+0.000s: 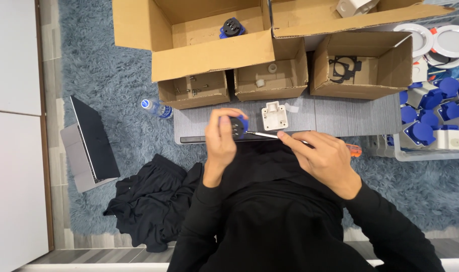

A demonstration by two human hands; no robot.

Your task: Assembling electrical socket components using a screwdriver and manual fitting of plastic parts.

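Note:
My left hand (220, 138) grips a small blue and black round socket part (238, 127) over the near edge of a low grey table (340, 118). My right hand (326, 158) holds a screwdriver (270, 135) with an orange handle end (354, 150); its metal tip touches the socket part. A white plastic housing (274, 115) stands on the table just beyond both hands.
Three small open cardboard boxes (360, 65) line the table's far side, holding screws, small white pieces and black gaskets. A large box (209, 35) behind holds another blue socket. A bin of blue and white sockets (436, 126) is at right. A bottle (156, 108), laptop (88, 143) and black cloth (149, 201) lie at left.

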